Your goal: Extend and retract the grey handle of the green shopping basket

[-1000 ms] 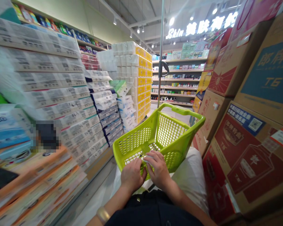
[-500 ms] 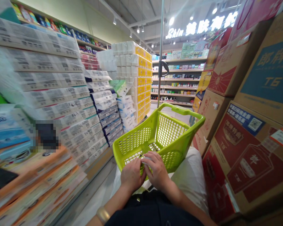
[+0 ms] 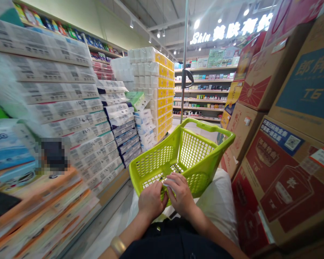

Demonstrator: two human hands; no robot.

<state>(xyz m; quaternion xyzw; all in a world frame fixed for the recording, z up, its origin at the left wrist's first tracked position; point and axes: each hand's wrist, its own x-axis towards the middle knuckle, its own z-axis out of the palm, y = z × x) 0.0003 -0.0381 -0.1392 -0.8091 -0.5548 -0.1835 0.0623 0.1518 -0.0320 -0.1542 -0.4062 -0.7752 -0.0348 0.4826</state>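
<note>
A lime-green plastic shopping basket [image 3: 197, 181] with perforated walls stands tilted before me, a few small items visible on its floor. My left hand [image 3: 152, 199] is at the basket's near rim, fingers curled in and thumb toward the other hand. Close beside it, my right hand [image 3: 180, 192] bends its fingers over the same spot, fingertips almost touching the left ones. Both hands are closed. A small whitish bit shows between the fingertips, too hidden to name. Whether the fingers also touch the rim cannot be told.
White plastic-wrapped bundles [image 3: 226, 201] lie under and beside the basket. Stacked tissue packs [image 3: 70, 93] rise on the left, yellow-sided packs [image 3: 163, 97] beyond. Cardboard cartons [image 3: 283, 172] wall in the right side. A metal pole [image 3: 184, 46] stands ahead, before product shelves [image 3: 205, 90].
My right hand's fingers have shifted slightly to the right and opened a small gap from the left fingertips. The basket has not moved.
</note>
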